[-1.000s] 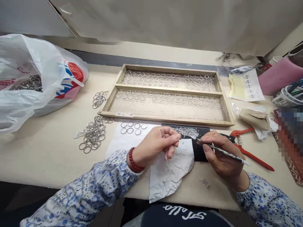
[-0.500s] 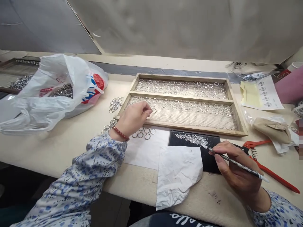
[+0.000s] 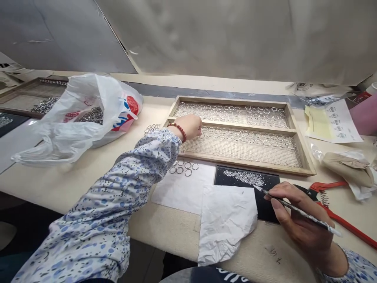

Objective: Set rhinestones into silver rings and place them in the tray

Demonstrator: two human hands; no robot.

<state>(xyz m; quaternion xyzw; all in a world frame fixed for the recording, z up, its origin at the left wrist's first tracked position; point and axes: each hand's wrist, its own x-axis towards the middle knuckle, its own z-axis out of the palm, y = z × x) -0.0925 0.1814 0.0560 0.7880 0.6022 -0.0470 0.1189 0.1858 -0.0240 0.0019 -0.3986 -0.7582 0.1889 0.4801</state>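
1. At the left end of the wooden tray (image 3: 250, 164), over its near compartment: left hand (image 3: 190, 125), bunched, fingertips turned down and mostly hidden. Impossible to tell whether gripping or merely touching the ring (image 3: 201, 136) just beside them.

2. Rightward from those fingertips: laid-out rings (image 3: 244, 136), ranged in rows along the divider (image 3: 235, 125) — parallel to the tray's long axis, left to right, with the right end slightly nearer the body. Closer to the left hand than to the right at this end.

3. Back toward the body from the left hand, across the tray's front rail: loose rings (image 3: 187, 172) in a small cluster on white paper (image 3: 176, 196), partly hidden by the patterned sleeve (image 3: 118, 196).

4. On the right, nearer the body than the tray: right hand (image 3: 306, 232), pinching a pen-like tool (image 3: 312, 219) — tip pointing left and away, at the near edge of the glittering bits (image 3: 244, 177) on the black pad (image 3: 266, 212). Contact at the tip too fine to judge.

5. Farther out: red-handled cutters (image 3: 350, 227), just beyond the right hand; crumpled white sheet (image 3: 226, 224), overlapping the pad; plastic bag (image 3: 79, 135) with metal pieces inside, well left of the tray.
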